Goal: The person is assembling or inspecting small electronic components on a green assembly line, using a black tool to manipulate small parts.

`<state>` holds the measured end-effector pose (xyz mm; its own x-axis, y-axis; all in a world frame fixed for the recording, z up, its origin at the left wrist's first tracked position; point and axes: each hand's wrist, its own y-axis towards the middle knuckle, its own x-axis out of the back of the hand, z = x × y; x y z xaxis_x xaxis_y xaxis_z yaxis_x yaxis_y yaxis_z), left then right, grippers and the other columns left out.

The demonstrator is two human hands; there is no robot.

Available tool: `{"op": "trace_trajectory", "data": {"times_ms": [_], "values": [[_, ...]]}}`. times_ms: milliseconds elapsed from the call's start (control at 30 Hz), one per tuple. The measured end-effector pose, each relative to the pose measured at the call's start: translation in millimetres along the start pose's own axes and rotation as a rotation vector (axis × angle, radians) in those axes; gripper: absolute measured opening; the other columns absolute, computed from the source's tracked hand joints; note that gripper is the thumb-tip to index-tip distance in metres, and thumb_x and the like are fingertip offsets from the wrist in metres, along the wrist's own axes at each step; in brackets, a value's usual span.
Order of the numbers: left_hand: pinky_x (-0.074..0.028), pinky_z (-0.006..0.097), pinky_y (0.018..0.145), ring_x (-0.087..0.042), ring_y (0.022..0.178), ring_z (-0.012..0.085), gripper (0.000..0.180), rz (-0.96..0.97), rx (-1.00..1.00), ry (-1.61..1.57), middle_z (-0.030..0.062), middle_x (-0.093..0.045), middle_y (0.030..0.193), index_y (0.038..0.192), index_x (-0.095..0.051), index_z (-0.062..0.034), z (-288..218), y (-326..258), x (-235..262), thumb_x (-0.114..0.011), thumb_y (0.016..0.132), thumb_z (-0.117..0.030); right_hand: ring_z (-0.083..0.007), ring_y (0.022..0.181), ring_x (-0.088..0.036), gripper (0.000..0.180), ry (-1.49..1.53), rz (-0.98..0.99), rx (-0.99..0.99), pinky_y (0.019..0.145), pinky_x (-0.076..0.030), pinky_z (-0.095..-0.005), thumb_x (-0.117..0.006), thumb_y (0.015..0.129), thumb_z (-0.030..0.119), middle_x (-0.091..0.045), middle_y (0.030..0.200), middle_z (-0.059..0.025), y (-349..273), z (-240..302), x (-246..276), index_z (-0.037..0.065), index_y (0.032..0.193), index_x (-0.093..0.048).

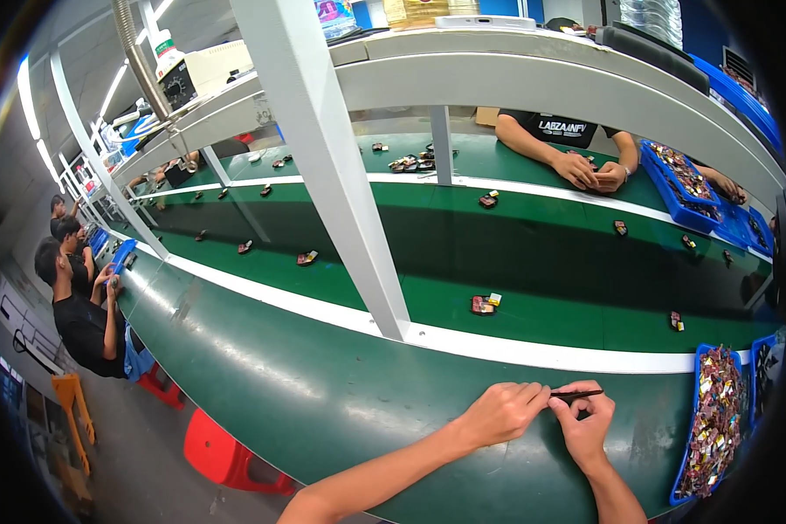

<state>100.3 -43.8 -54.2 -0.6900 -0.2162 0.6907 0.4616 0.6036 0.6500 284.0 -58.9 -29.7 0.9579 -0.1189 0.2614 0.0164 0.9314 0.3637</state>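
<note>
Over the green worktop [341,384], my two hands meet in front of me. My right hand [588,428] pinches a thin, dark, flat piece [578,395] between thumb and fingers, seen nearly edge-on. My left hand [505,412] has its fingers closed together at the left end of that same piece. Whatever lies inside the left fingertips is hidden, and the piece's exact kind does not show. Close by on the right stands a blue tray [692,437], heaped with small dark red parts [716,415] bearing silver and yellow bits.
Beyond a white rail [498,350] runs a green conveyor belt [445,327] carrying scattered small assemblies [486,304]. A white post [332,157] rises ahead. Across the belt a co-worker's hands [596,173] work beside blue bins [672,196]. People sit left, near a red stool [214,450].
</note>
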Motion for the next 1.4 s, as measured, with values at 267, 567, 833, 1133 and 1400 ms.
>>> {"op": "trace_trajectory", "data": {"times_ms": [267, 567, 833, 1133, 1400], "values": [[-0.052, 0.034, 0.058, -0.065, 0.066, 0.0232, 0.019, -0.034, -0.013, -0.011, 0.0085, -0.064, 0.083, 0.1, -0.066, 0.002, -1.0, 2.8, 7.5, -0.069, 0.083, -0.004, -0.0018, 0.046, -0.045, 0.015, -0.035, 0.006, 0.007, 0.045, -0.032, -0.0196, -0.081, 0.076, -0.002, -0.065, 0.069, 0.0004, 0.9, -4.2, -2.1, -0.001, 0.086, -0.07], [-0.05, 0.033, 0.055, -0.063, 0.062, 0.0222, 0.019, -0.054, -0.017, 0.013, 0.0068, -0.064, 0.081, 0.098, -0.066, 0.0005, -1.7, 5.0, 6.6, -0.072, 0.081, -0.005, -0.0011, 0.046, -0.042, 0.016, -0.036, 0.015, 0.013, 0.045, -0.031, -0.0197, -0.082, 0.077, -0.001, -0.06, 0.062, 0.0017, 1.2, -7.6, 0.3, -0.001, 0.088, -0.07], [-0.05, 0.034, 0.06, -0.062, 0.069, 0.0223, 0.018, -0.013, 0.052, 0.04, 0.0074, -0.056, 0.081, 0.098, -0.062, 0.0003, -6.7, 11.5, 16.2, -0.069, 0.086, -0.011, -0.0013, 0.047, -0.043, 0.014, -0.001, -0.006, -0.019, 0.047, -0.034, -0.0195, -0.081, 0.077, -0.002, -0.071, 0.078, -0.0026, 2.5, -0.1, -1.3, -0.004, 0.088, -0.071], [-0.049, 0.034, 0.061, -0.061, 0.071, 0.0229, 0.012, -0.002, 0.028, 0.021, 0.0077, -0.054, 0.084, 0.089, -0.058, -0.0015, -2.6, 8.4, 10.5, -0.067, 0.083, -0.006, -0.0015, 0.046, -0.043, 0.011, -0.042, 0.048, -0.041, 0.047, -0.035, -0.0198, -0.081, 0.077, -0.003, -0.071, 0.079, -0.004, 1.4, -4.6, 1.9, -0.004, 0.084, -0.072], [-0.051, 0.034, 0.061, -0.063, 0.072, 0.0216, 0.015, 0.056, 0.042, 0.067, 0.0053, -0.059, 0.085, 0.091, -0.062, -0.0028, -1.4, 6.6, 8.6, -0.072, 0.082, -0.009, 0.0007, 0.047, -0.042, 0.011, 0.02, 0.058, -0.035, 0.046, -0.032, -0.0195, -0.079, 0.079, -0.003, -0.07, 0.074, -0.0026, 1.8, -5.0, 3.1, -0.004, 0.082, -0.069]]}}
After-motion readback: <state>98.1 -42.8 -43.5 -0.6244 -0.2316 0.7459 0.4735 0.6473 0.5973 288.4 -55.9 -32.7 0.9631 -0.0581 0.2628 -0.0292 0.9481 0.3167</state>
